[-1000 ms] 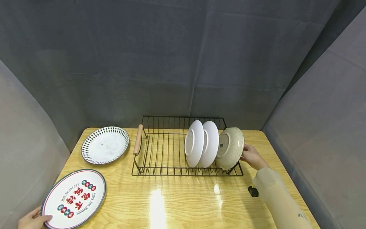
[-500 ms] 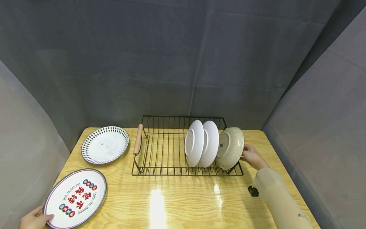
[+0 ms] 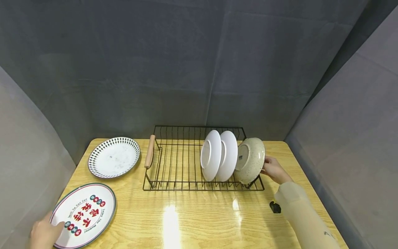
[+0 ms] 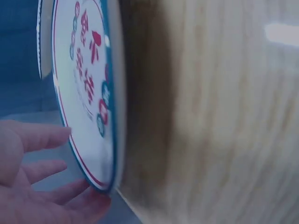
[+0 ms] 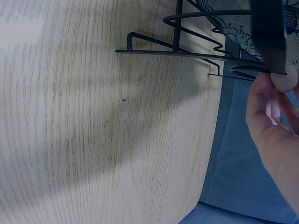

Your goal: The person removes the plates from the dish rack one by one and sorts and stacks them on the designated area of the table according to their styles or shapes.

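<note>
In the head view my left hand [image 3: 45,232] is at the near left edge of a white plate [image 3: 84,214] with red characters and a green rim. The left wrist view shows its thumb and fingers spread loosely at the plate's rim, not closed on it; whether a fingertip touches is hard to tell. My right hand [image 3: 276,170] grips the wooden handle [image 5: 286,78] at the right end of the black wire dish rack [image 3: 180,186]. Upright in the rack stand two white plates [image 3: 210,155] and, nearest that hand, a speckled beige dish [image 3: 251,160].
A white plate with a dark diamond-patterned border [image 3: 114,157] lies flat left of the rack. The rack's left wooden handle [image 3: 150,152] stands up. A small black object [image 3: 275,207] sits near the right forearm. Grey curtains [image 3: 186,69] enclose the table [image 3: 140,221].
My left hand has loosened from the character plate's rim and shifted slightly right. Earlier that plate slid a little right. The right hand has stayed at the rack.
</note>
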Available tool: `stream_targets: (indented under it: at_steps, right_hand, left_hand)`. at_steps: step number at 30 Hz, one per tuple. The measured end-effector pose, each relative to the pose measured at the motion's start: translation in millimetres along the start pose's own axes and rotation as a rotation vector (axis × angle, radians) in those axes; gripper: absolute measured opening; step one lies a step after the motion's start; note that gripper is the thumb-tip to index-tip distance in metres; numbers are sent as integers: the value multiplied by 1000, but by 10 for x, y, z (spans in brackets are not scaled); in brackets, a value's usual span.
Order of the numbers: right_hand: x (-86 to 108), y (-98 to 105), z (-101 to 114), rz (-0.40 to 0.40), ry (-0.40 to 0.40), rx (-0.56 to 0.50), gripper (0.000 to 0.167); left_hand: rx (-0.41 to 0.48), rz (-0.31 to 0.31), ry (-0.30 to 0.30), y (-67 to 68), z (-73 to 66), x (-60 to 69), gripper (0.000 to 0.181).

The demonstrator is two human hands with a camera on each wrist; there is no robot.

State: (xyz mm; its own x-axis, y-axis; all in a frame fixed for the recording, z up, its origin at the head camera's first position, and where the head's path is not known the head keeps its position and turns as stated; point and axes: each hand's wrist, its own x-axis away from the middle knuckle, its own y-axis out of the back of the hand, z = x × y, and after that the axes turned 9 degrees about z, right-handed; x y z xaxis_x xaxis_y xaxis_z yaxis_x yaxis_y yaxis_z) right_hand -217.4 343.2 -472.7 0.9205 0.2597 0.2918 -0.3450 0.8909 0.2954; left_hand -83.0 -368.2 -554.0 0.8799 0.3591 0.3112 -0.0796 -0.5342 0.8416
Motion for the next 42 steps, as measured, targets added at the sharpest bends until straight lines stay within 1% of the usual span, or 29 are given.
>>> stream_targets:
  at_steps: [1,2,4,6,7,11,13,16,19,21,26,32,37,40,42]
  right_hand:
    - [-1,0,1,-5,-5,-4,40]
    - [-2,-1,0,-4,-7,-6,41]
    - [-4,-5,1,2,-5,-8,42]
    - [-6,-8,1,2,-5,-14,42]
    - [-8,-8,-1,-5,-10,-20,42]
    - [-13,-1,-11,-5,-9,-20,41]
    - [-11,4,-14,-3,-7,-21,40]
    - [-2,15,-18,-3,-4,-21,39]
    - [8,21,-15,2,3,-19,39]
    - [13,20,-10,5,6,-15,39]
    - [17,16,0,3,8,-9,38]
    - [27,12,16,3,12,-11,35]
    - [32,12,16,8,11,-11,37]
    - [32,11,13,6,7,-7,38]
    - [33,10,14,2,3,-4,39]
  left_hand:
    - [-6,-19,-17,9,-67,18,54]
    - [-13,-44,-47,19,-133,34,56]
    - [-19,-63,-64,37,-279,56,60]
    - [-15,-74,-103,51,-418,62,63]
    - [-23,-78,-137,56,-483,59,64]
    - [-57,-116,-305,55,-754,25,68]
    - [-76,-129,-372,56,-907,9,72]
    - [-90,-145,-467,83,-1194,0,75]
    - [-93,-146,-554,130,-1524,2,77]
    - [-99,-151,-598,158,-1743,7,76]
    - [-113,-105,-664,174,-2237,17,76]
    - [-178,-42,-734,86,-2750,16,80]
    - [-200,4,-784,-29,-3123,87,80]
    - [-213,9,-803,-115,-3317,128,79]
    - [-243,8,-802,-175,-3433,151,79]
